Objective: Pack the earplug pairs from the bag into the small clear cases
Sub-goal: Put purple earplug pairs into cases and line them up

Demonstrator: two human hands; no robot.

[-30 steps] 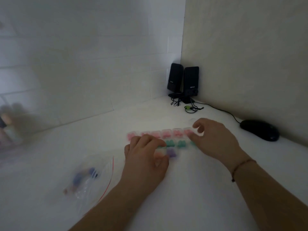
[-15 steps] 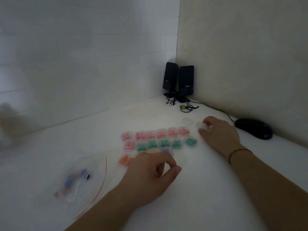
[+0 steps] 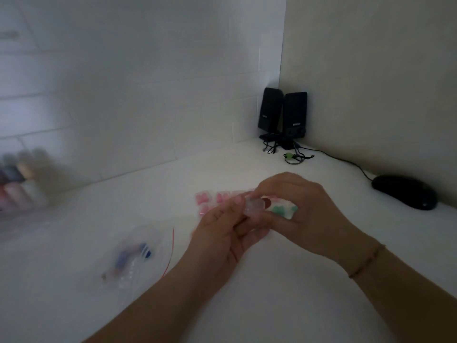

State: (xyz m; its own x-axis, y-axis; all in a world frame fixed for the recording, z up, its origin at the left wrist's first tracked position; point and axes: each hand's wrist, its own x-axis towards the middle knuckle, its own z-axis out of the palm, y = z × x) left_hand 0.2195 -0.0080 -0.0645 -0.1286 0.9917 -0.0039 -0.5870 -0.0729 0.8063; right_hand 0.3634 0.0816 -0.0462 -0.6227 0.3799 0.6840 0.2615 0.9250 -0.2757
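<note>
Both hands meet above the white table [image 3: 284, 293], near its middle. One small clear case [image 3: 253, 206] sits between them: the left hand [image 3: 227, 233] pinches it from the near-left side with curled fingers, and the right hand [image 3: 304, 214] closes its fingertips on the far-right side of it, so the case lies at the fingertips and not in a palm. Whether anything is inside the case I cannot tell (the picture is dark and blurred). Behind the hands lie filled cases in rows, some with pink earplugs [image 3: 210, 198] and some with green earplugs [image 3: 282, 210]; the hands cover too many for a count. One clear bag [image 3: 133, 258] with a red strip lies to the left and nearer. Two black speakers [image 3: 283, 115] stand in the far corner, and one black mouse [image 3: 405, 195] is at the right.
</note>
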